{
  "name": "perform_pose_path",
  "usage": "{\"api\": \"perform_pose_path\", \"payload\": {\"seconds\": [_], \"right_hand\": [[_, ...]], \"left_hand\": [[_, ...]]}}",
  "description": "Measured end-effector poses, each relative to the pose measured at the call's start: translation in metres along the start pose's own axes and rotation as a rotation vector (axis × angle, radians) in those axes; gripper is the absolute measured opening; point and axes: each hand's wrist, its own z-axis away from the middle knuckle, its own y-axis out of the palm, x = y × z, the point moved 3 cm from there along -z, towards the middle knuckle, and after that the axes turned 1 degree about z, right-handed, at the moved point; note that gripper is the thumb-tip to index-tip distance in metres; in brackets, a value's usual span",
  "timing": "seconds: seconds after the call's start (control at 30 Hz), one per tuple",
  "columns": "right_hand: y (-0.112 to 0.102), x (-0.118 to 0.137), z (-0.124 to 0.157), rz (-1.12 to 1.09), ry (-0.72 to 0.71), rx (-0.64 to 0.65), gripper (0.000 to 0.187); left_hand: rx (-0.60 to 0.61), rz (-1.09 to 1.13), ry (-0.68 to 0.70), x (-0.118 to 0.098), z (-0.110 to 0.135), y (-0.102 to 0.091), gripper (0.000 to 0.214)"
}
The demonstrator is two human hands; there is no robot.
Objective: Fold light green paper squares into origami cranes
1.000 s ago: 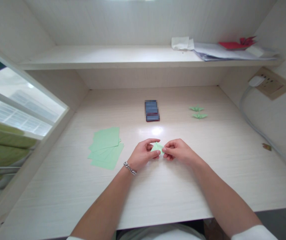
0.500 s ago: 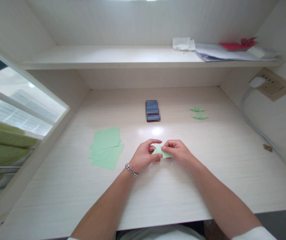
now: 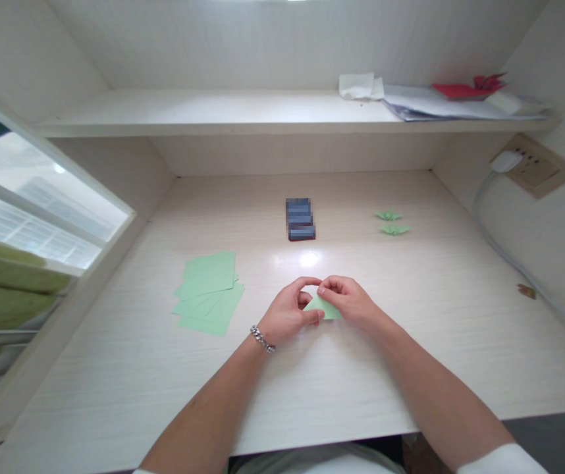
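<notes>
Both my hands meet over the middle of the desk on a small folded piece of green paper. My left hand, with a metal bracelet at the wrist, pinches its left side between thumb and fingers. My right hand grips the paper's upper right part with fingers curled over it. The paper lies low, at or just above the desk top. A stack of flat green paper sheets lies to the left of my left hand.
Two small folded green paper figures sit at the back right. A dark phone lies at the back centre. The upper shelf holds papers and a red folded figure. A wall socket with a white plug and cable is at the right.
The hands have drawn slightly closer and nearer to me. The green paper has turned and flattened, showing a wider triangular face between the fingers.
</notes>
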Motion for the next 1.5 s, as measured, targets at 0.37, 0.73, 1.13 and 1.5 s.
{"api": "perform_pose_path", "payload": {"seconds": [0.37,0.73,1.13,1.5], "right_hand": [[-0.007,0.008,0.003,0.171,-0.013,0.001,0.016],[-0.003,0.016,0.007,0.302,-0.040,-0.003,0.023],[-0.011,0.003,0.003,0.227,0.067,0.050,0.012],[-0.026,0.000,0.002,0.085,0.116,0.050,0.010]], "left_hand": [[-0.080,0.028,0.023,0.005,-0.002,-0.005,0.046],[-0.185,-0.130,0.159,0.007,-0.009,-0.008,0.022],[-0.408,-0.213,0.098,0.009,-0.009,-0.026,0.026],[-0.534,-0.137,0.104,0.007,-0.008,-0.042,0.028]]}}
